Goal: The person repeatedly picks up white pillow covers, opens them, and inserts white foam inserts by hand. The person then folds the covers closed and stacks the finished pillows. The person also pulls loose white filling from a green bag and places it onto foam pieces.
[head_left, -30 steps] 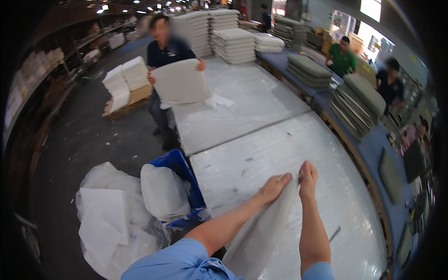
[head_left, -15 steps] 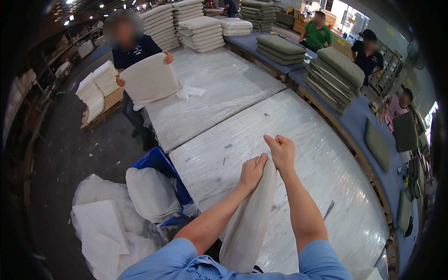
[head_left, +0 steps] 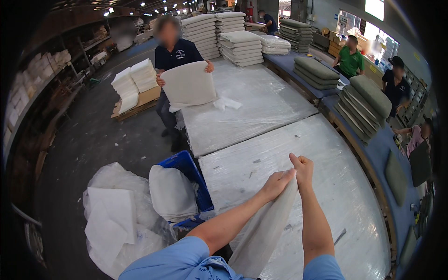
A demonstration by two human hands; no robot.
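Both my hands grip the upper end of a light grey fabric-covered cushion (head_left: 262, 238), held on edge and slanting down toward my body. My left hand (head_left: 277, 185) is closed on its tip from the left. Close beside it, my right hand (head_left: 302, 171) is curled in a fist on the right of the same tip, thumb up. The cushion's lower end runs out of the picture by my shirt. Beneath it spreads a plastic-wrapped table surface (head_left: 261, 144).
Across the table, a co-worker holds a pale cushion (head_left: 189, 86). A blue crate (head_left: 203, 191) with white pads (head_left: 172, 191) stands left, beside a clear plastic bag (head_left: 109, 175) and white sheets (head_left: 112, 210). Green-grey cushions (head_left: 361, 109) stack on a blue bench (head_left: 373, 149), with people behind.
My view has swung left, so the surroundings sit farther right in the picture. Both hands keep hold of the cushion's end; their grip looks much the same.
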